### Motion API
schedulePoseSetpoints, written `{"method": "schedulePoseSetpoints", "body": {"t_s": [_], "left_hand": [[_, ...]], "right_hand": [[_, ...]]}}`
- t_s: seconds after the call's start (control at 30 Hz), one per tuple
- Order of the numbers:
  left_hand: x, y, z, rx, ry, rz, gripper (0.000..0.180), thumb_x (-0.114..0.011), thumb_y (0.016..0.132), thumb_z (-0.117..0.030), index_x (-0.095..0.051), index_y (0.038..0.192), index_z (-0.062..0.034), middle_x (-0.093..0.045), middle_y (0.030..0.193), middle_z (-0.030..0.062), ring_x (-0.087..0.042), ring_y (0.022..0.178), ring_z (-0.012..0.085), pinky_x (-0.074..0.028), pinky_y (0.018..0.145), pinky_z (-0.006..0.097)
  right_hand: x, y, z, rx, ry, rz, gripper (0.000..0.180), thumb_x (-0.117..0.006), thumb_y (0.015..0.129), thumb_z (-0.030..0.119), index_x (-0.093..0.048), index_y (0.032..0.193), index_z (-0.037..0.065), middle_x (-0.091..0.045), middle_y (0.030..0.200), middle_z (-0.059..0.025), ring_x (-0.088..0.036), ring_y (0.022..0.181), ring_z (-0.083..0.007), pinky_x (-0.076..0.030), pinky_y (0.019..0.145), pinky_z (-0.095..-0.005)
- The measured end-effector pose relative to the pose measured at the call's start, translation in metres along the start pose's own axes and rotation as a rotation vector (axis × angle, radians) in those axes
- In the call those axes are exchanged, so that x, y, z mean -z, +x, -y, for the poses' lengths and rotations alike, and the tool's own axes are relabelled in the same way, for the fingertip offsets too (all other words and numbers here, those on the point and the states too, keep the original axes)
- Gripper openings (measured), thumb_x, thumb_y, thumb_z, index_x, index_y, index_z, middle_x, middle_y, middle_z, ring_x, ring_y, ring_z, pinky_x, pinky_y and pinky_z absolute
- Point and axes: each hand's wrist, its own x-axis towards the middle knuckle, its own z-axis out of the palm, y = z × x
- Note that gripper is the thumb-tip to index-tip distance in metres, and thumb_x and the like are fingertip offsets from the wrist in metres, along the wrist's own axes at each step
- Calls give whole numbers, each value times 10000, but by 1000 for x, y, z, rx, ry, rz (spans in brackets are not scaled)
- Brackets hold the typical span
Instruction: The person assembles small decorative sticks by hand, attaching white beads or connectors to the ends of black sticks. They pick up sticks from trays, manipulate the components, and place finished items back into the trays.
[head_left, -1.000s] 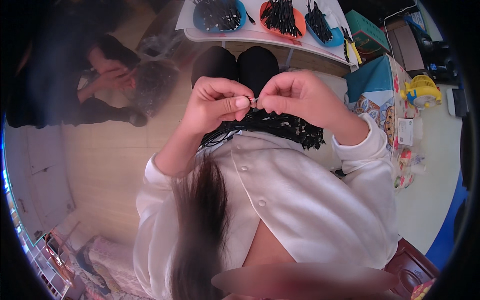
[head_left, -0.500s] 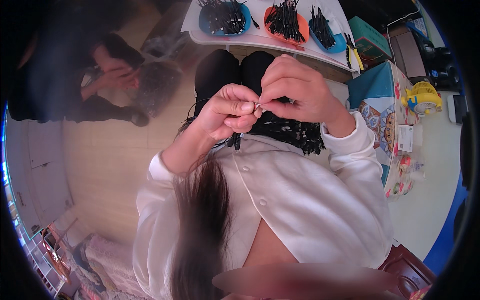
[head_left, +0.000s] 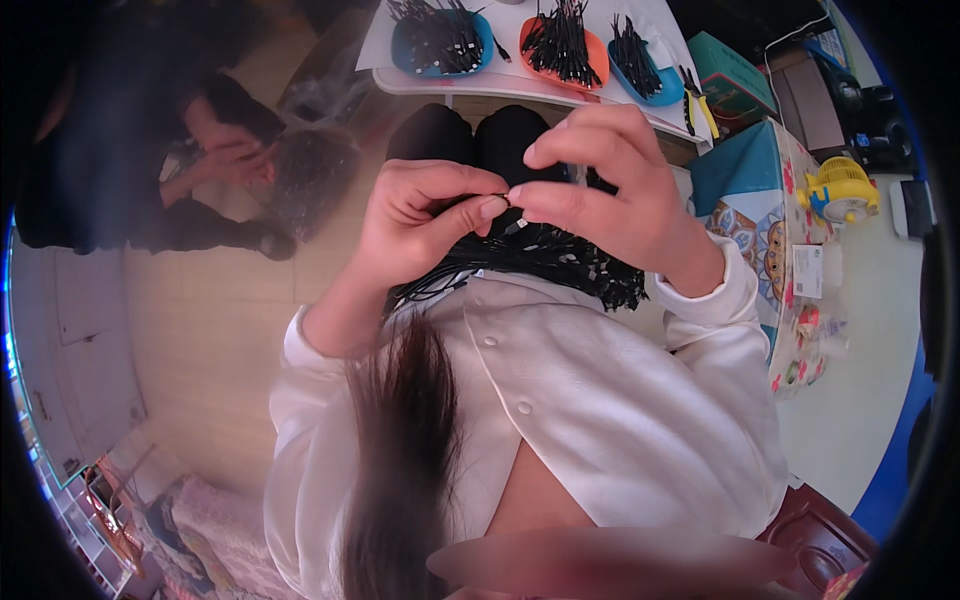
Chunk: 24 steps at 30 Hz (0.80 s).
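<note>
Above my lap, my left hand [head_left: 425, 215] is closed in a pinch, thumb against forefinger, on the small end of a black cable. My right hand [head_left: 620, 185] has its fingers spread, and its thumb tip touches that pinched end. A small pale, shiny piece shows beneath the right forefinger; I cannot make out what it is or whether it is held. Just under the meeting fingertips shows a silver USB plug [head_left: 517, 226]. Across my lap lies a bundle of black cables [head_left: 560, 262] with several plug ends toward the right.
A white table [head_left: 480, 86] ahead bears a blue tray [head_left: 400, 58], an orange tray [head_left: 597, 78] and another blue tray [head_left: 675, 90], all with black cables. Yellow-handled pliers [head_left: 705, 105] lie at its right end. A yellow fan [head_left: 845, 190] stands right. Another person's hands [head_left: 235, 155] are at left.
My right fingers have opened from a pinch and spread apart. My left hand has turned so its back shows more, and the cable ends hanging beneath it are no longer visible there.
</note>
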Motion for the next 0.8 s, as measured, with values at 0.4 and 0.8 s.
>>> {"method": "schedulePoseSetpoints", "body": {"t_s": [0.4,0.8], "left_hand": [[-19,-5,0,-204,551,-209,161,-643,786,60,-655,947,53,-622,689,124,-597,565,199,-474,516,263],[-21,-5,12,-100,553,-286,135,-677,812,19,-682,945,35,-649,714,111,-606,584,144,-473,548,244]], "right_hand": [[-20,-7,3,103,-357,-65,180,-743,693,75,-633,835,72,-615,1072,-5,-530,957,-194,-403,798,-326],[-18,-18,1,-602,226,0,203,-738,770,101,-685,965,80,-553,1096,-34,-525,982,-176,-432,803,-288]]}}
